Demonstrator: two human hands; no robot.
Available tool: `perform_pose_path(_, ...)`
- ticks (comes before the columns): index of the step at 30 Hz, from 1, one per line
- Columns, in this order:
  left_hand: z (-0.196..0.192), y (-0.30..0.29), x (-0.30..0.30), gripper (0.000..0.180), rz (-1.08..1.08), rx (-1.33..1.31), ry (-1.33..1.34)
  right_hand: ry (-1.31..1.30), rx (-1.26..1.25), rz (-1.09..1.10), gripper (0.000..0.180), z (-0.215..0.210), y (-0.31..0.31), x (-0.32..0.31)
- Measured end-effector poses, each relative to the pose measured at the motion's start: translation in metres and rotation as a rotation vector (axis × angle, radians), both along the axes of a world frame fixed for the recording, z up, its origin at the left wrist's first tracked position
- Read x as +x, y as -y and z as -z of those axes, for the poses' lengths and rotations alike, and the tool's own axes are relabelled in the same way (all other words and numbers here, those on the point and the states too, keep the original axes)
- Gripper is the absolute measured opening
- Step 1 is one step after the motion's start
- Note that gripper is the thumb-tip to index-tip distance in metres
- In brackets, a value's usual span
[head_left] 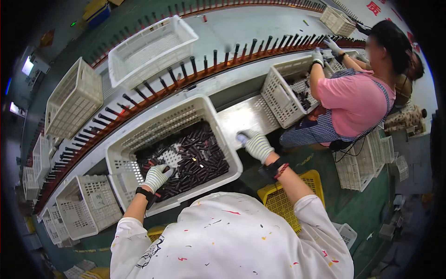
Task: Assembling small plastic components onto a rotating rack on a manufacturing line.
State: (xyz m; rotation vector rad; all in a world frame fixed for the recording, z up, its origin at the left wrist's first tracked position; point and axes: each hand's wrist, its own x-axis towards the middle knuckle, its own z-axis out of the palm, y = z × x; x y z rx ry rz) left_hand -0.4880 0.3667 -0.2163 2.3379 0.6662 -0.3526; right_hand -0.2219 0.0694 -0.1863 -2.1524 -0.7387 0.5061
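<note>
My left hand (157, 177), in a white striped glove, is inside a large white plastic crate (236, 163). Its fingers curl down beside a heap of short dark tubes (197, 156), some with red parts. What they grip, if anything, is hidden. My right hand (257, 146), gloved the same way, hovers just right of the crate's rim, near a bare metal shelf (244, 119). Its fingers are drawn together, their tips slightly blurred, and I cannot make out anything in them.
Beyond the crate curves a conveyor rail (139, 103) bearing upright dark tubes. White crates stand at the left (88, 204) and on the far surface (151, 51). A yellow basket (316, 183) is by my right forearm. A co-worker in pink (353, 102) works at another crate (278, 93).
</note>
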Motion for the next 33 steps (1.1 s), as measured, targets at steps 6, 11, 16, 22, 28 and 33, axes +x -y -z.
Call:
perform_pose_path(6, -0.034, -0.017, -0.043, 0.026, -0.071, -0.120, 0.096, -0.077, 0.120, 0.254, 0.026, -0.013, -0.015, 0.010)
perform_pose_path(11, -0.038, -0.031, -0.083, 0.019, -0.112, -0.262, 0.170, -0.072, 0.074, 0.301, 0.025, -0.049, -0.032, 0.002)
perform_pose_path(16, -0.041, -0.038, -0.105, 0.018, 0.084, -0.050, 0.344, -0.038, 0.127, 0.338, 0.023, -0.084, -0.042, 0.014)
perform_pose_path(22, -0.053, -0.032, -0.105, 0.020, 0.029, -0.118, 0.242, 0.088, 0.233, 0.520, 0.024, -0.103, -0.065, 0.069)
perform_pose_path(28, -0.061, -0.014, -0.097, 0.020, -0.050, -0.192, 0.096, 0.143, 0.326, 0.453, 0.020, -0.078, -0.124, 0.168)
perform_pose_path(33, -0.067, -0.002, -0.067, 0.021, -0.095, -0.278, 0.070, 0.315, 0.220, 0.350, 0.028, -0.046, -0.184, 0.231)
